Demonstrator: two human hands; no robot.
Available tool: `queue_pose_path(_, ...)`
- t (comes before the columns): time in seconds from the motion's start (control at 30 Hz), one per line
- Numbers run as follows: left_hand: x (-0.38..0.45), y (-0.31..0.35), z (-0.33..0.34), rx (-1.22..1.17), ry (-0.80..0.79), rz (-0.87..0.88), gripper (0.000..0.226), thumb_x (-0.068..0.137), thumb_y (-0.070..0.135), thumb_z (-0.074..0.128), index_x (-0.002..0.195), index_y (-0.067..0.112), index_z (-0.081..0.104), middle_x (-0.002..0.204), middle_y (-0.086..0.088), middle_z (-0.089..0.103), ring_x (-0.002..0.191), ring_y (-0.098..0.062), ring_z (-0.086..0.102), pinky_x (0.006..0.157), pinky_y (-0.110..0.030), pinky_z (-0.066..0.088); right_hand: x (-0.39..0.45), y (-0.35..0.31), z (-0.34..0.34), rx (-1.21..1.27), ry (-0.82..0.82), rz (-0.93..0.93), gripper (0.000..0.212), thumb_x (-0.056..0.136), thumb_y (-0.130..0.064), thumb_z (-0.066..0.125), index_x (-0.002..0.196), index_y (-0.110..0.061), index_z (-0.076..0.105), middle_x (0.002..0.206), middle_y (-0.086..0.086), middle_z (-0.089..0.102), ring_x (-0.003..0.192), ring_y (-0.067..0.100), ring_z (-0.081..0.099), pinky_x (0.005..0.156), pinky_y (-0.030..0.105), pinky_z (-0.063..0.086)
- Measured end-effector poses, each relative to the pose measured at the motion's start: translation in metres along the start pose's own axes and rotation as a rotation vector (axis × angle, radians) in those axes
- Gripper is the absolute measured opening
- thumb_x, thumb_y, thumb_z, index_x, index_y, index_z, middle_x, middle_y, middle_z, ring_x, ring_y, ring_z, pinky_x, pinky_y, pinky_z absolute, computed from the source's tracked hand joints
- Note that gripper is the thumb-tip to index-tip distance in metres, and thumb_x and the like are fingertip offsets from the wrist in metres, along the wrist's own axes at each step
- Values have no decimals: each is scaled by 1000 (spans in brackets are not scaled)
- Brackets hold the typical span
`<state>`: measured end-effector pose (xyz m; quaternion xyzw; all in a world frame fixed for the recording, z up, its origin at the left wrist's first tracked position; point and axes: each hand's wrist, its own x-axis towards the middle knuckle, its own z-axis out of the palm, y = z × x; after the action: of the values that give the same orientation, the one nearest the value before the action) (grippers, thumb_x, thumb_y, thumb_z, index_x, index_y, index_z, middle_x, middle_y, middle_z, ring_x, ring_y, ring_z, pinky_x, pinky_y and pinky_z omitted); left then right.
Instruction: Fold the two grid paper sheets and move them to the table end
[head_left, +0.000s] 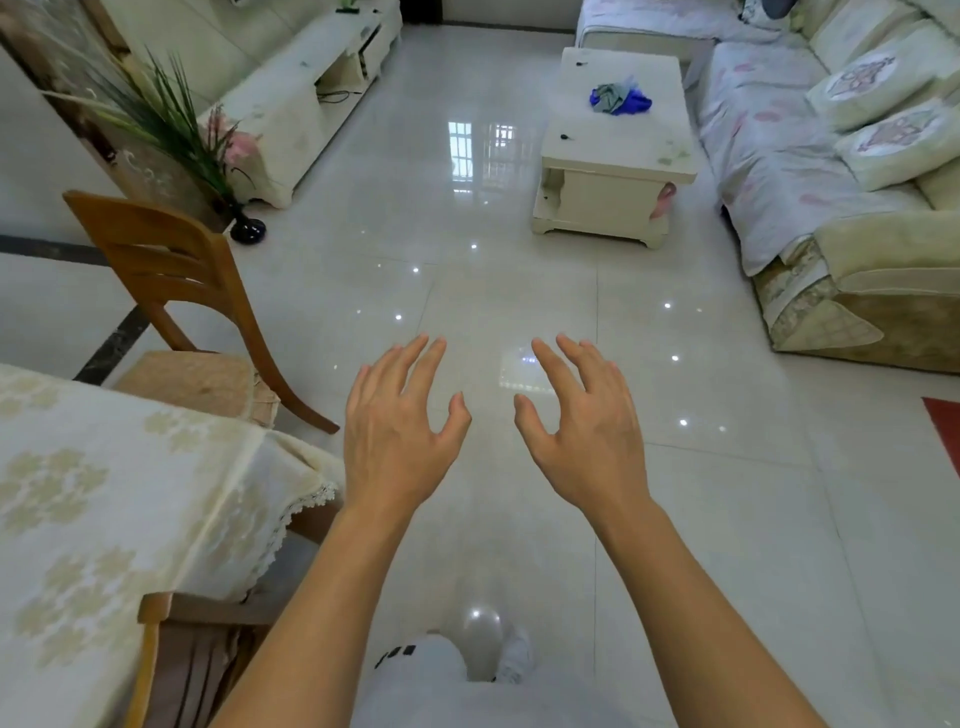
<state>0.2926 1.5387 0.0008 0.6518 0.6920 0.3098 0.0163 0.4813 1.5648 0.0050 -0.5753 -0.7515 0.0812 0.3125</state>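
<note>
Closest in, both arms are stretched out over the glossy tiled floor (519, 291). The left hand (397, 426) and right hand (587, 423) float side by side, backs up, fingers spread and relaxed, nothing in either one and not touching anything.

Just left of the left hand is the corner of a table (104, 493) under a cream tablecloth with a pale flower pattern and lace trim. The part of it that shows has no grid paper on it, and I can't spot the sheets anywhere else either, so can't say where they are or how they look.

Past the table, up and left of the left hand, a wooden chair (171, 291) with a cushioned seat is pulled in.

Further out, ahead and to the right of the right hand, sits a white coffee table (618, 150) with a blue and grey cloth bundle (620, 98) on top. A sofa (810, 171) with patterned cushions runs along the far right, and off to the far left there's a dark vase of green fronds (171, 130) beside a long white cabinet (306, 98).
</note>
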Motion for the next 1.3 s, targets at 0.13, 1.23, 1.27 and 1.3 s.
queue_pose_path(0.13, 27, -7, 15, 20, 20, -38, 57, 93, 45, 46, 144, 20, 50, 145, -4, 54, 135, -25, 48, 107, -54, 42, 39, 11, 16, 6, -41, -34, 56, 93, -46, 48, 143, -21, 51, 147, 6, 50, 141, 27, 40, 119, 49, 29)
queue_pose_path(1.23, 422, -235, 90, 249, -55, -203, 64, 94, 57, 37, 151, 29, 37, 158, 1, 38, 146, -22, 33, 121, -50, 22, 463, -38, 273, 31, -220, -199, 57, 94, -48, 49, 145, -24, 47, 150, 5, 48, 144, 25, 37, 121, 43, 22)
queue_pose_path(1.27, 431, -240, 93, 248, -57, -214, 64, 94, 56, 38, 152, 29, 37, 158, 1, 38, 146, -22, 32, 121, -49, 21, 474, -38, 280, 36, -227, -206, 57, 94, -48, 50, 145, -24, 48, 150, 4, 48, 144, 25, 37, 121, 43, 22)
queue_pose_path(1.3, 440, -244, 97, 254, -57, -225, 64, 94, 56, 40, 151, 29, 37, 157, 1, 38, 146, -22, 33, 121, -49, 21, 487, -37, 288, 42, -233, -214, 56, 94, -48, 50, 145, -24, 48, 150, 5, 48, 144, 26, 37, 121, 44, 23)
